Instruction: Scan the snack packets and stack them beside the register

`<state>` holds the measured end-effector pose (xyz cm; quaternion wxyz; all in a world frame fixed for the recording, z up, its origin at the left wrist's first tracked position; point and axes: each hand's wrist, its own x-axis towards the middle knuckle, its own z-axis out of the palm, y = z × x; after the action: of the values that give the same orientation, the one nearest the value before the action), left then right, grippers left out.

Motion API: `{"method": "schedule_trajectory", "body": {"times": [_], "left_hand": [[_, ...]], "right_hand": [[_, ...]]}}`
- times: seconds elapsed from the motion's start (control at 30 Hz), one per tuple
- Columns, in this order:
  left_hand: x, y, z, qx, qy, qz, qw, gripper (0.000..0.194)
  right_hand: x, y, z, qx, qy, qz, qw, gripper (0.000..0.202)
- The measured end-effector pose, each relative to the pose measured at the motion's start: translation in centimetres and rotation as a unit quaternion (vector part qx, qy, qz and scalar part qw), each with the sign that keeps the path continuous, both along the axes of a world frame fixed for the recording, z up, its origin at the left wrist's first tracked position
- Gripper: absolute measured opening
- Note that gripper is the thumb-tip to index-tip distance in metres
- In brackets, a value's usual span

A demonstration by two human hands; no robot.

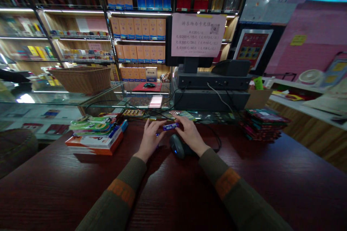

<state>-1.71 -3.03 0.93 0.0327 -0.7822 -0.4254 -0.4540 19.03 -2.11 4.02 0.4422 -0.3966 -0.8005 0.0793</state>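
Observation:
A small purple-blue pack with light lettering point(170, 126), perhaps of candy or gum, is held level between my two hands above the dark wooden desk. My right hand point(191, 134) grips its right end between thumb and fingers. At its left end, the thumb and index finger of my left hand point(150, 138) close on it, with the other fingers curved. A bit of blue point(157, 134) shows by the left palm, too small to name. Just below the pack, a dark grey handheld barcode scanner point(177, 147) with a blue light lies by my right wrist.
On the left, boxes and green packaged goods point(94, 133) are stacked. A pile of dark red packets point(264, 124) stands on the right. Behind are a cash register point(211, 94) with a paper sign point(197, 35), cables, a glass counter, and a wicker basket point(82, 78).

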Motion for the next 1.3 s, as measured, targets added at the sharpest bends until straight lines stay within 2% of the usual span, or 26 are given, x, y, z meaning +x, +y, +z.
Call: {"method": "schedule_trajectory", "body": {"times": [0.17,0.33,0.43,0.5,0.63,0.8,0.93,1.03,1.13,1.2,1.3], "left_hand": [[-1.2,0.4,0.2,-0.012,-0.004,0.008,1.000,0.032],[-4.1,1.4,0.0,-0.064,-0.028,-0.013,0.997,0.028],[-6.1,2.0,-0.6,-0.106,-0.046,-0.032,0.993,0.025],[-7.2,2.3,-1.1,-0.127,-0.069,-0.021,0.989,0.026],[-8.1,2.9,-2.4,-0.192,-0.081,-0.028,0.978,0.029],[-7.2,3.6,-3.5,-0.205,-0.080,-0.002,0.975,0.034],[-5.4,3.6,-2.9,-0.239,-0.042,0.024,0.970,0.045],[-3.3,2.9,-2.3,-0.223,0.035,0.098,0.969,0.039],[-1.6,2.1,-2.3,-0.217,0.090,0.152,0.960,0.047],[-1.2,1.9,-2.5,-0.233,0.119,0.134,0.956,0.047],[-1.8,1.7,-2.6,-0.237,0.131,0.093,0.958,0.033]], "right_hand": [[-0.3,0.3,0.0,-0.013,0.030,0.017,0.999,0.045],[-0.9,-0.6,1.0,-0.013,-0.009,0.014,1.000,0.034],[-1.1,-1.3,1.6,-0.001,-0.026,0.002,1.000,0.031],[-1.0,-1.6,1.8,-0.002,-0.028,-0.001,1.000,0.031],[-0.7,-1.8,1.3,-0.014,-0.035,-0.010,0.999,0.030],[-0.3,-2.0,0.5,-0.028,-0.044,-0.016,0.999,0.030],[0.3,-2.3,0.4,-0.035,-0.030,-0.023,0.999,0.029],[0.9,-2.4,0.3,-0.043,-0.012,-0.022,0.999,0.028],[1.2,-2.6,0.0,-0.047,0.000,-0.021,0.999,0.028],[1.4,-2.8,-0.1,-0.046,0.006,-0.024,0.999,0.028],[1.7,-3.0,-0.2,-0.042,0.013,-0.026,0.999,0.028]]}}
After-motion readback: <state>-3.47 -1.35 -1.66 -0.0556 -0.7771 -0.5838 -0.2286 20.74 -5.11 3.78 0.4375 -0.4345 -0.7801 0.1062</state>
